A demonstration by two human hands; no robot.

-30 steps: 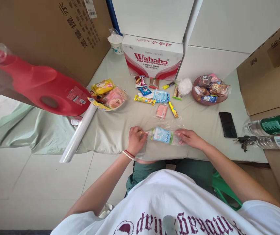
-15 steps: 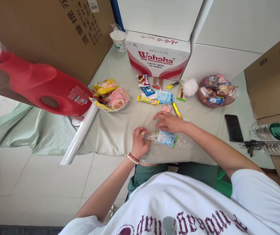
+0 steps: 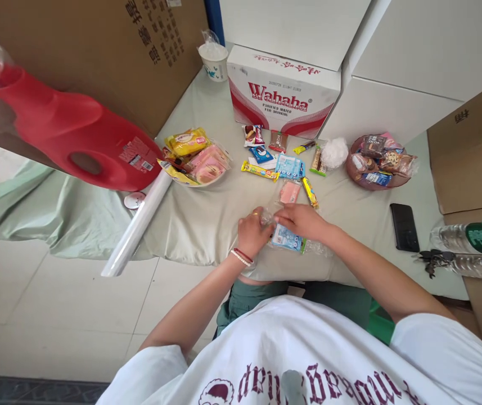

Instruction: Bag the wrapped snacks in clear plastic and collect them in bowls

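Packet [image 3: 287,238] in blue and white, wrapped in clear plastic [image 3: 320,247], lies at the near middle of a cloth-covered table [image 3: 198,225], its long axis running left to right, the right end slanting slightly nearer. Its print is too small to read. A person's left hand [image 3: 255,233] and right hand [image 3: 302,221] come together at the packet's left end, fingers in a narrow pinch on the plastic. Just beyond lie a pink packet [image 3: 289,192] and a yellow stick packet [image 3: 310,192], the latter pointing from far left to near right. Farther back, a white-and-red carton [image 3: 283,95] reads "Wahaha" and "Purified Water for Drinking." At far right, a bowl [image 3: 354,173] holds snacks, one brown packet [image 3: 373,145] marked "COCOA"; a black phone [image 3: 404,227] lies nearer. At left, a red jug [image 3: 46,129] stands near a clear roll [image 3: 137,228].
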